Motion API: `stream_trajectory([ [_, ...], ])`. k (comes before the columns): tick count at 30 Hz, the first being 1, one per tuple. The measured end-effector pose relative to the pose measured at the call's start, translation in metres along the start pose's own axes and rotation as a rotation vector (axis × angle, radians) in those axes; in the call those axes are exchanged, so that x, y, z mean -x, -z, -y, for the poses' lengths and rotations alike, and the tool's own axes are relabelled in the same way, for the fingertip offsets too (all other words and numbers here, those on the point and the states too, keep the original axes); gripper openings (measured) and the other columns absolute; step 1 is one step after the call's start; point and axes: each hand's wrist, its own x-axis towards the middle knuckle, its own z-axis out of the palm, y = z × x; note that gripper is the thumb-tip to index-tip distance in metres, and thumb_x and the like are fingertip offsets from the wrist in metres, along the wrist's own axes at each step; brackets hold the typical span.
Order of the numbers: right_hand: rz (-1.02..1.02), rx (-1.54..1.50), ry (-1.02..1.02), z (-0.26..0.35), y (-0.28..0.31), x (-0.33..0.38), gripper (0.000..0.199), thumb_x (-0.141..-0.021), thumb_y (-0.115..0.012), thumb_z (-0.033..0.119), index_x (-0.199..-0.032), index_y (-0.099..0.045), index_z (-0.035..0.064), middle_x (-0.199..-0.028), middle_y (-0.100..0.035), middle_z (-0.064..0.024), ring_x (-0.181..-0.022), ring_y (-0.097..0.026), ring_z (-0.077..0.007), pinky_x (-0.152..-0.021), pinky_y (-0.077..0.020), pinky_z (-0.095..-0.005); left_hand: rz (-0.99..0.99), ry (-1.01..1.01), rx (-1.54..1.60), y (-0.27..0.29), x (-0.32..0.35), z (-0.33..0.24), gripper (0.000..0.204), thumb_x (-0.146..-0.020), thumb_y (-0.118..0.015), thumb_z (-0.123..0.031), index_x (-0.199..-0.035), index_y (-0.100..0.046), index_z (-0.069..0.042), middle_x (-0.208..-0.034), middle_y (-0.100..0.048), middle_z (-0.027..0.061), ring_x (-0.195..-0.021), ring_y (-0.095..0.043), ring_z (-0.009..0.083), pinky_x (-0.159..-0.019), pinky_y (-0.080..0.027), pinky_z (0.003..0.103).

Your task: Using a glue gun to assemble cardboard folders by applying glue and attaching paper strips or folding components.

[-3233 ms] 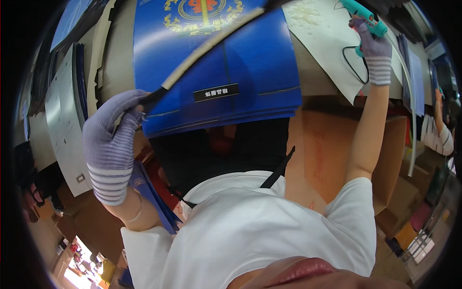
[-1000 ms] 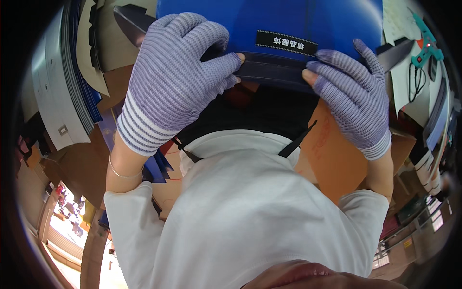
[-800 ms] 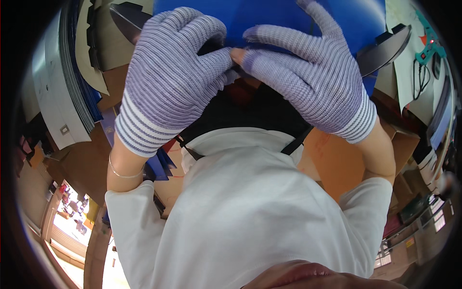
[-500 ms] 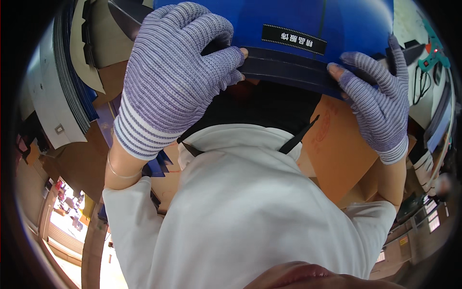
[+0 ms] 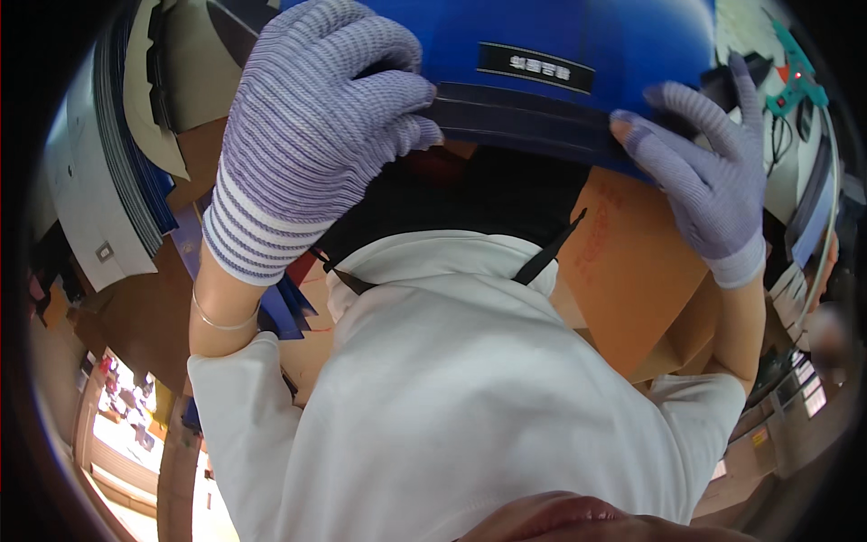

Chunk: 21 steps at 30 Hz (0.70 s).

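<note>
A glossy blue cardboard piece (image 5: 442, 45) lies in front of me, with a dark label (image 5: 535, 68) on its face and a dark folded strip (image 5: 528, 122) along its near edge. My left hand (image 5: 312, 135), in a purple-and-white striped knit glove with bare fingertips showing, pinches the left part of that strip between thumb and curled fingers. At the strip's right end, my right hand (image 5: 709, 172), gloved alike, rests its bare thumb tip on the edge. Its other fingers are stretched and spread over the piece's right side.
A teal glue gun (image 5: 797, 77) with a small red light and a cable stands at the far right. Stacked grey-and-blue boards (image 5: 99, 172) are on the left. Brown cardboard (image 5: 623, 262) sits below the right part of the blue piece.
The blue piece and both hands appear slightly further left and up in the picture. My left hand keeps its pinch, and the right fingers stay spread.
</note>
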Motion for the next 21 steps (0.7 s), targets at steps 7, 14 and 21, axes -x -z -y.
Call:
stream_trajectory([
  [7,0.047,0.031,0.073,-0.027,0.009,0.030,0.034,-0.084,-0.061,0.010,-0.117,-0.063,0.0168,-0.118,-0.070,-0.0010,-0.126,-0.055,-0.0308,-0.113,-0.0239,-0.0596,-0.010,-0.039,-0.139,0.024,0.003,0.012,0.035,-0.074,-0.074,-0.021,-0.108,-0.071,-0.010,-0.110,-0.068,0.0081,-0.117,-0.058,0.0305,-0.113,-0.031,0.052],
  [14,0.049,0.004,0.091,-0.044,0.024,0.012,0.033,-0.079,-0.061,0.006,-0.111,-0.065,0.0119,-0.120,-0.067,-0.0076,-0.125,-0.055,-0.0346,-0.111,-0.0281,-0.0597,0.017,-0.102,-0.224,0.034,0.007,0.033,0.031,-0.074,-0.071,-0.007,-0.105,-0.072,-0.011,-0.107,-0.067,0.0092,-0.113,-0.059,0.0301,-0.109,-0.034,0.049],
  [21,-0.192,0.106,0.085,-0.041,0.014,-0.006,0.022,-0.083,-0.066,0.011,-0.105,-0.063,0.0091,-0.097,-0.065,-0.0170,-0.088,-0.066,-0.0315,-0.078,-0.0534,-0.0388,0.065,-0.061,-0.287,0.027,-0.019,0.017,0.031,-0.075,-0.068,0.002,-0.103,-0.073,-0.011,-0.101,-0.060,0.0099,-0.101,-0.058,0.0277,-0.089,-0.050,0.038],
])
